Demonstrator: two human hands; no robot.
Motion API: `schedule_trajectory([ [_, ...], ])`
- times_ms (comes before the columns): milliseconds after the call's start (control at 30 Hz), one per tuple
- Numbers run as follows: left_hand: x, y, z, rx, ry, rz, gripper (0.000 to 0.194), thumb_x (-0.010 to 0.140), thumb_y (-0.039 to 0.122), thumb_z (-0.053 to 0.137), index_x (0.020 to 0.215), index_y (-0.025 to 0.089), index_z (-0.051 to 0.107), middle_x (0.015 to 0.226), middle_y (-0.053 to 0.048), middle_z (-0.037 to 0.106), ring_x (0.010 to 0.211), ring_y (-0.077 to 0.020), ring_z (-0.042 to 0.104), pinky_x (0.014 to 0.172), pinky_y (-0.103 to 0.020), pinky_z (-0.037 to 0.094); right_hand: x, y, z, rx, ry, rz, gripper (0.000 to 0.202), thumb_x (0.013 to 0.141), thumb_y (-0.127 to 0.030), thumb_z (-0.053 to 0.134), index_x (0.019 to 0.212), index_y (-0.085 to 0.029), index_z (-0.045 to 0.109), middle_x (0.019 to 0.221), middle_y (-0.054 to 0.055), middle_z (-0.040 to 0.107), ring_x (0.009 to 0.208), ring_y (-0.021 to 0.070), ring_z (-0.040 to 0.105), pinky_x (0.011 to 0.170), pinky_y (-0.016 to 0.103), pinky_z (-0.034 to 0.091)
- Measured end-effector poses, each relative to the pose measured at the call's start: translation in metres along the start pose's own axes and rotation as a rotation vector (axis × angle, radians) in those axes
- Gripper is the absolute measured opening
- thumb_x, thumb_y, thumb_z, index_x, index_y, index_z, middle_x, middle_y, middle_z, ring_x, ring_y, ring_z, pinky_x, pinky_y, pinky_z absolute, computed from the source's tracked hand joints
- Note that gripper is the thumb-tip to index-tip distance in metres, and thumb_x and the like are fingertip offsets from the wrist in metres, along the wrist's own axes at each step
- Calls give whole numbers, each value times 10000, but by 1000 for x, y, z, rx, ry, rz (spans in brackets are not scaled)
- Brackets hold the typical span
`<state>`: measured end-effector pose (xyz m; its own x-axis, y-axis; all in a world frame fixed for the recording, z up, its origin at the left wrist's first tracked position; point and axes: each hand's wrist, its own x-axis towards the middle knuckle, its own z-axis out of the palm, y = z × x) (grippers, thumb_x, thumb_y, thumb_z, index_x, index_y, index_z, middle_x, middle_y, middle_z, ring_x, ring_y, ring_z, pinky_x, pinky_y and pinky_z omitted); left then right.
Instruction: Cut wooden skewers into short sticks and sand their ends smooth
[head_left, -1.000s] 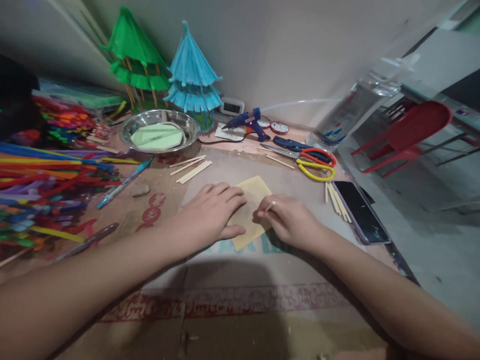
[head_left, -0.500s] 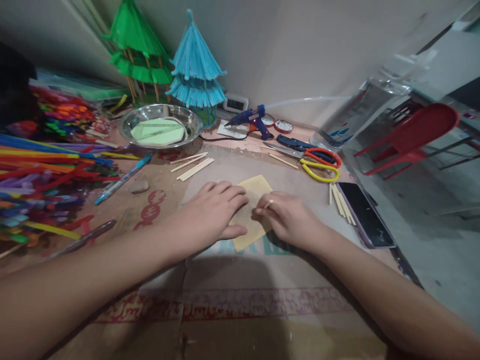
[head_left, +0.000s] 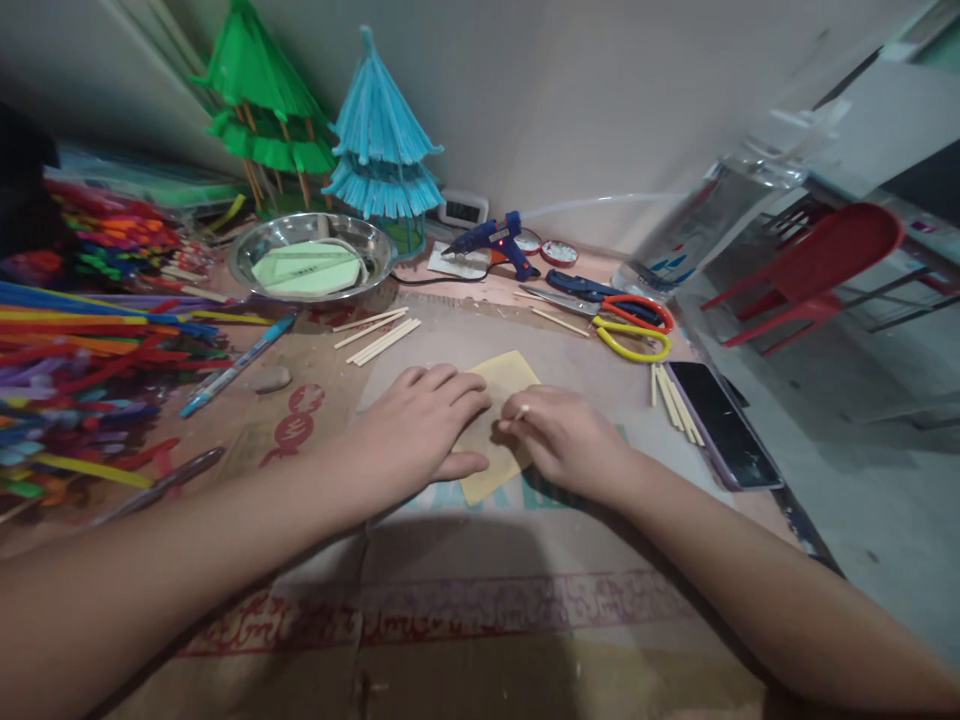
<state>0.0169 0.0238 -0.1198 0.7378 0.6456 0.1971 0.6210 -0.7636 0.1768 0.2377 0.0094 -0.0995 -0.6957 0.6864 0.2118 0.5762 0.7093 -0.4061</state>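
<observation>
A yellow paper piece (head_left: 499,450) lies on the cardboard in front of me. My left hand (head_left: 427,425) rests flat with its fingers spread over the paper's left side. Pinched between the fingertips of my right hand (head_left: 566,435) is a small pale stick (head_left: 523,411), held over the paper's right part; most of the stick is hidden by the fingers. Loose pale sticks (head_left: 384,342) lie beyond my left hand, and several more (head_left: 679,407) lie to the right, beside a phone (head_left: 726,425).
Behind are a metal bowl (head_left: 240,262) with green paper, a blue tiered model (head_left: 385,130), a green one (head_left: 259,80), a glue gun (head_left: 495,240), scissors (head_left: 634,325) and a large bottle (head_left: 701,225). Colourful pipe cleaners (head_left: 75,340) crowd the left.
The whole view has shifted slightly. My left hand stays on the paper, and my right hand, still pinching the stick, has moved slightly left over it.
</observation>
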Motion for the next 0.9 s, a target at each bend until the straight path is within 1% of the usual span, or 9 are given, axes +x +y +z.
schedule_trajectory([
  [67,0,0,0,2,-2,0,544,902,543,649,1272,150,582,1352,-119,608,1225,-325,518,958,-430,376,-1,0,1,12,-13,20,225,994,-218,436,839,-173,592,766,73,677,719,181,617,686,300,470],
  [133,0,0,0,6,1,14,530,909,541,640,1267,154,583,1350,-116,609,1224,-319,518,951,-422,378,-1,1,2,45,-21,-13,235,994,-205,426,836,-170,596,773,76,683,733,183,626,696,299,475],
  [300,0,1,-1,26,-12,-12,543,900,547,651,1268,154,583,1346,-110,614,1209,-316,528,948,-426,379,0,1,4,6,29,14,209,987,-196,450,851,-165,607,767,73,688,716,184,629,684,297,473],
  [400,0,2,-1,23,6,8,532,908,548,642,1263,157,581,1347,-111,611,1214,-309,524,935,-414,383,0,0,3,84,29,-37,232,997,-184,433,838,-173,602,764,57,688,710,161,628,683,274,477],
  [467,0,2,-1,28,17,6,525,906,548,644,1254,159,583,1343,-112,613,1209,-309,525,934,-414,383,-1,0,3,57,44,-50,228,993,-183,435,835,-173,599,771,65,690,720,168,631,687,282,481],
  [567,-1,2,-1,26,14,-4,523,908,547,644,1249,156,582,1343,-113,614,1204,-309,528,935,-418,381,-1,1,3,40,34,0,220,996,-185,440,843,-179,598,767,57,688,712,163,629,691,284,481],
  [667,-1,2,-1,18,11,12,499,926,543,619,1242,158,581,1354,-113,607,1211,-307,527,924,-414,384,0,2,3,71,14,-22,237,1000,-185,424,845,-181,603,779,54,692,725,161,628,704,283,482],
  [767,0,2,-1,25,14,-3,515,911,550,636,1236,155,581,1329,-118,622,1197,-315,534,923,-423,385,1,2,3,17,31,-7,236,995,-198,429,840,-171,606,779,72,691,736,181,631,704,300,480],
  [900,-1,2,-2,17,12,14,515,907,540,647,1240,153,580,1331,-114,618,1200,-310,534,930,-420,387,2,2,3,81,15,13,253,1006,-210,424,825,-179,599,751,50,683,705,164,624,694,282,473],
])
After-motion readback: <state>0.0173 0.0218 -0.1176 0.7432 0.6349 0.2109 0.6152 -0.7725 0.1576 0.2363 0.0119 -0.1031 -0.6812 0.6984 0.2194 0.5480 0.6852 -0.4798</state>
